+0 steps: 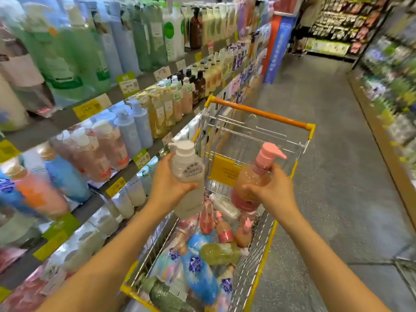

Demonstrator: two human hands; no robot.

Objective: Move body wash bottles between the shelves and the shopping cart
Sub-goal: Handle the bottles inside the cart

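My left hand [167, 182] grips a pale clear bottle with a white pump cap [188, 176], held upright above the cart's left side. My right hand [273, 191] grips a peach-pink bottle with a pink pump [254, 179], held above the cart's middle. Below them stands the wire shopping cart [262, 114] with yellow trim and an orange handle. Several bottles lie in it: blue [198, 271], green [219, 253] and pink [224, 230] ones. The shelves [126, 91] on the left carry rows of body wash bottles.
A grey aisle floor [326, 154] runs to the right of the cart. More product shelves [396, 91] line the right side. A blue banner [278, 48] stands at the end of the left shelving, and a person stands far back in the aisle.
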